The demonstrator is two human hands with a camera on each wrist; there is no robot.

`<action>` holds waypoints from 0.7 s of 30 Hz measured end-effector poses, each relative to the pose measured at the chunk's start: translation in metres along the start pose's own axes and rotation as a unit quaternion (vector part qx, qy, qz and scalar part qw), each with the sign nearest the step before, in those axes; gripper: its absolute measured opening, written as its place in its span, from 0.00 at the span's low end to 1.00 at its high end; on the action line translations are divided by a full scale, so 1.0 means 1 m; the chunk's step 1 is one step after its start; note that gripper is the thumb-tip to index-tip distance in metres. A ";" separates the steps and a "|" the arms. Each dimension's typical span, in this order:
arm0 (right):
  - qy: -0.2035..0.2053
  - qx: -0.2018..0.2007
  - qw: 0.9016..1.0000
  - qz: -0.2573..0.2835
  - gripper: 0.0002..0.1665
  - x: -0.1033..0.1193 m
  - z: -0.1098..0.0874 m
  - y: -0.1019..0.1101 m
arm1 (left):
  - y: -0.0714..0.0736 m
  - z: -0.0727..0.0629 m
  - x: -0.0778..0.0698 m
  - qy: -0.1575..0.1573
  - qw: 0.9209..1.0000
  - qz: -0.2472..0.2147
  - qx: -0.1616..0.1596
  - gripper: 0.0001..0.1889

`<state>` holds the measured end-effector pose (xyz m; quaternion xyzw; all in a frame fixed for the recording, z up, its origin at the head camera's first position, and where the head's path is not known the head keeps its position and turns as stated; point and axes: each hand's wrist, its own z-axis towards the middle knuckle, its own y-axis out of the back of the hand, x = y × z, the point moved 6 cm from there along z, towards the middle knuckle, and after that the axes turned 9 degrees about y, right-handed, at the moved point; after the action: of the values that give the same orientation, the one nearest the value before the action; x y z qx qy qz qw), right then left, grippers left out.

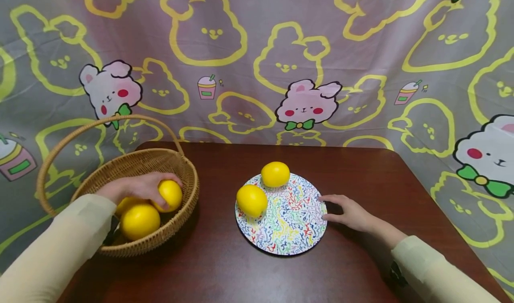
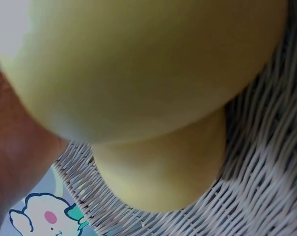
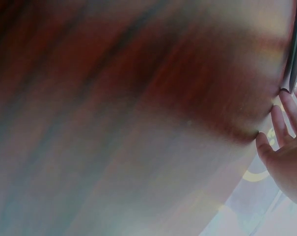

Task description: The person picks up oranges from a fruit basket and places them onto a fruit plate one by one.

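Observation:
Inside the wicker basket [image 1: 192, 191], my left hand [image 1: 142, 188] grips a yellow lemon [image 1: 170, 196], thumb in front and fingers behind it. Another lemon [image 1: 140, 222] lies just in front, and a further one is mostly hidden under the hand. The left wrist view is largely filled by a lemon [image 2: 138, 64], with a second lemon [image 2: 163, 172] below it. On the table, a round plate [image 1: 289, 231] with colourful squiggles carries two lemons, one at its back [image 1: 275, 174] and one at its left [image 1: 251, 201]. My right hand [image 1: 349, 213] touches the plate's right rim with extended fingers.
The basket's tall arched handle [image 1: 108, 117] rises over its far side. A dark brown table [image 1: 217, 271] lies under everything. Behind and beside it hangs a grey curtain [image 1: 241, 80] printed with bunnies and cups.

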<state>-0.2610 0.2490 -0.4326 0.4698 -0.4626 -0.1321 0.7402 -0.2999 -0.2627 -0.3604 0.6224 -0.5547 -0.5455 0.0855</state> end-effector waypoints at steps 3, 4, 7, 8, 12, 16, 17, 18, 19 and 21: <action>0.001 0.001 1.000 0.000 0.33 0.000 0.000 0.000 | 0.004 -0.002 -0.003 -0.012 1.000 -0.004 -0.008 0.34; 0.001 0.001 1.000 0.000 0.33 0.000 0.000 0.000 | 0.006 -0.003 -0.004 -0.014 1.000 -0.004 -0.010 0.34; 0.000 0.002 1.000 -0.002 0.34 0.000 0.000 0.000 | 0.011 -0.006 -0.007 -0.007 1.000 0.002 -0.019 0.34; 0.000 0.002 1.000 -0.002 0.33 0.000 0.000 0.000 | 0.013 -0.007 -0.007 -0.005 1.000 0.008 -0.024 0.35; 0.002 0.000 1.000 -0.004 0.33 0.000 0.000 0.000 | 0.022 -0.012 -0.013 -0.005 0.999 0.018 -0.046 0.35; 0.003 -0.001 1.000 -0.003 0.33 0.000 0.000 0.000 | 0.029 -0.017 -0.019 -0.008 0.998 -0.004 -0.056 0.35; 0.004 -0.001 1.000 -0.003 0.33 0.000 0.000 0.000 | 0.030 -0.018 -0.021 -0.007 0.998 -0.010 -0.057 0.34; 0.004 -0.001 1.000 -0.003 0.33 0.000 0.000 0.000 | 0.032 -0.020 -0.022 -0.008 0.998 -0.014 -0.058 0.34; 0.005 -0.002 1.000 -0.002 0.33 -0.001 0.000 -0.001 | 0.033 -0.021 -0.022 -0.008 0.998 -0.018 -0.059 0.34; 0.006 -0.002 1.000 -0.003 0.33 -0.001 0.000 -0.001 | 0.035 -0.023 -0.022 -0.009 0.998 -0.013 -0.066 0.33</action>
<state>-0.2613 0.2497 -0.4342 0.4701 -0.4567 -0.1328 0.7435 -0.2987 -0.2700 -0.3134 0.6177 -0.5099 -0.5877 0.1145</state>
